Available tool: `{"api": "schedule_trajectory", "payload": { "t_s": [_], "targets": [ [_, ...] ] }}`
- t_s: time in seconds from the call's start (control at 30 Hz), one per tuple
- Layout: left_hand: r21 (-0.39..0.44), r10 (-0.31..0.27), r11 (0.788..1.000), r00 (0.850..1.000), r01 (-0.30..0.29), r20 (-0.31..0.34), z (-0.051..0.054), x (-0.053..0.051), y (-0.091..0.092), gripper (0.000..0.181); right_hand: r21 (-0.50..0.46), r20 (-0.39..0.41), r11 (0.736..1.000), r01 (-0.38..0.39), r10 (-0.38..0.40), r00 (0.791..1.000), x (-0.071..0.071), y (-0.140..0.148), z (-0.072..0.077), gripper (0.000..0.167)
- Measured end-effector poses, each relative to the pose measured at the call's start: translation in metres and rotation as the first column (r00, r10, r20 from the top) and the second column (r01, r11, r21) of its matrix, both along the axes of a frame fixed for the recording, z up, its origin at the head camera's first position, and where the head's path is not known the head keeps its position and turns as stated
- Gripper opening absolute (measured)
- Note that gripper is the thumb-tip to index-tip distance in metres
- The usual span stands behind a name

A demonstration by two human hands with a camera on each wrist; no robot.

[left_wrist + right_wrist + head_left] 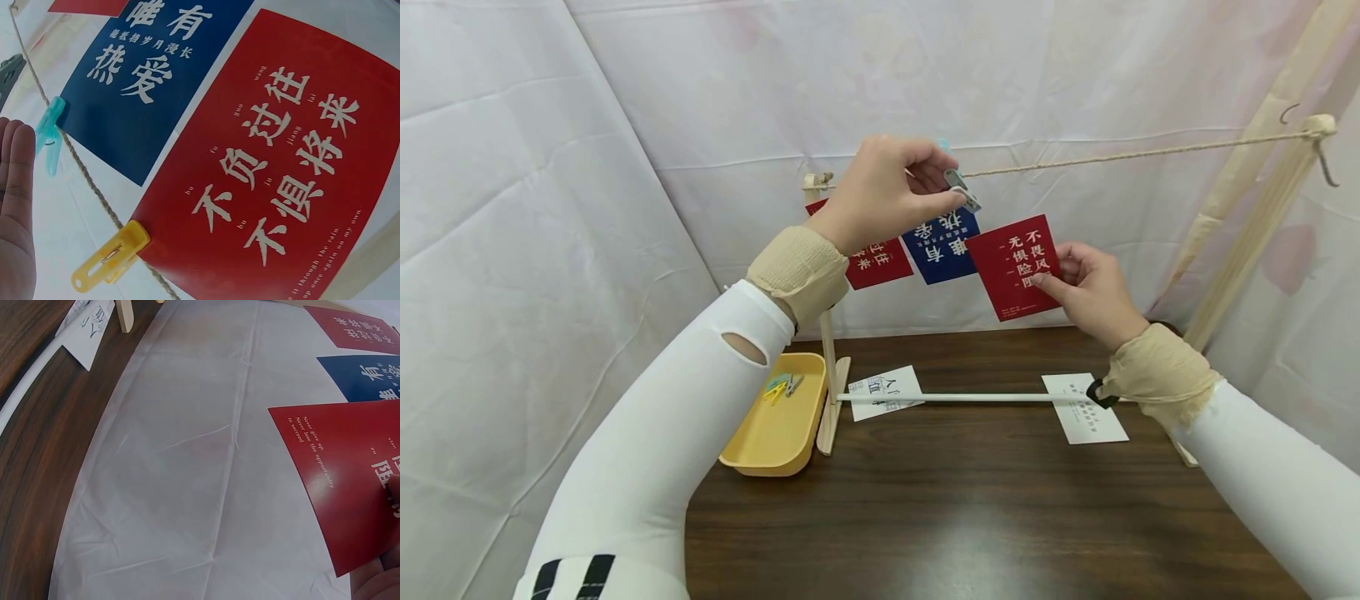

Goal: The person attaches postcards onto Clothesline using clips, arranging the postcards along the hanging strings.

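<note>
My left hand [898,187] pinches a grey clothespin [962,190] close to the rope [1120,156]. In my right hand [1093,292] is a red card [1011,267] with white writing, pinched at its right edge, below the rope. A blue card [943,250] hangs just left of it, held by a teal clothespin [51,134]. Farther left hangs another red card [275,162], with a yellow clothespin [119,253] on the rope. In the right wrist view, the held red card [344,481] appears in front of the blue card [362,378].
A yellow tray [771,442] with several clothespins [781,387] stands at the left. Two white cards, one left [887,392] and one right [1086,417], lie on the brown table [955,517] near a white bar [985,397]. A wooden post [1262,225] supports the rope's right end.
</note>
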State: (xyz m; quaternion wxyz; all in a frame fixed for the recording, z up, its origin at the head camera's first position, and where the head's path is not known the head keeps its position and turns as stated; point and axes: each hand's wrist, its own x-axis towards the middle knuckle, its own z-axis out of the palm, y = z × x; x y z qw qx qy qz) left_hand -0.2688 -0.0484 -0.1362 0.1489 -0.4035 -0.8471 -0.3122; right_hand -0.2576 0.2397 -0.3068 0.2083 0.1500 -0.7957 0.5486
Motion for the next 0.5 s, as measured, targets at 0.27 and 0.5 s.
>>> {"api": "schedule_trajectory", "payload": {
  "t_s": [0.27,0.5],
  "targets": [
    [0.004,-0.011,1.000,1.000,0.011,-0.001,0.007,-0.002,0.007,0.030,0.006,-0.004,1.000,0.000,0.000,1.000,-0.001,0.002,0.002,0.018],
    [-0.018,-0.013,1.000,0.999,0.012,-0.033,0.015,-0.005,0.019,0.028,-0.005,-0.025,1.000,0.016,-0.016,1.000,-0.002,0.005,0.005,0.019]
  ]
}}
